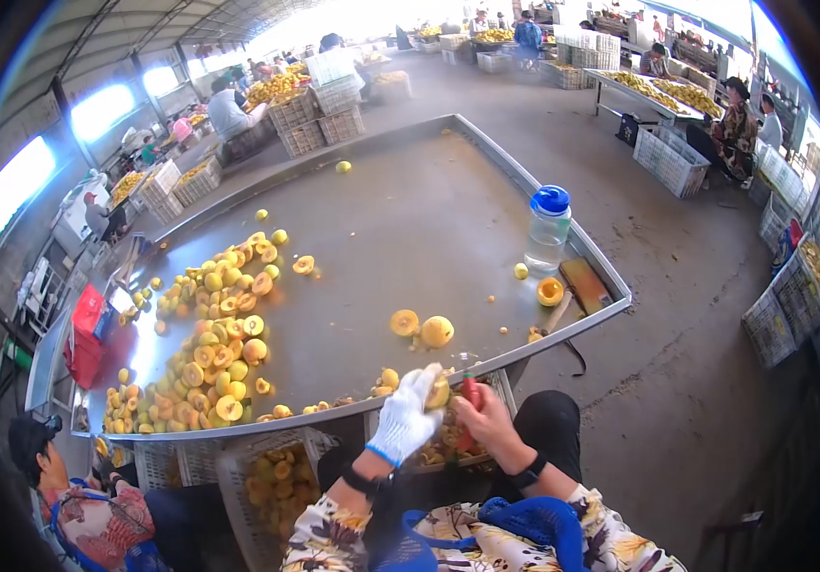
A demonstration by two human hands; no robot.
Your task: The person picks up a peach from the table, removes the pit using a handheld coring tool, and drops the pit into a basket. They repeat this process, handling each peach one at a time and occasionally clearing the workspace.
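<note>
My left hand (406,417), in a white knit glove, is closed around a yellow peach (439,393) at the table's near edge. Bare and wrapped round a red handle, my right hand (489,418) holds a small pitting tool (470,383) upright, its metal tip just right of the peach. Just beyond my hands, a peach half (404,322) and a rounder peach piece (436,332) lie on the metal table (381,238). Below my hands a crate (505,389) contains peach scraps (443,443).
A large heap of halved peaches (224,353) covers the table's left side. At right stand a blue-lidded bottle (548,229), a hollowed peach half (550,292) and a wooden-handled tool (558,313). A co-worker (95,505) sits at left beside a crate of peaches (281,486).
</note>
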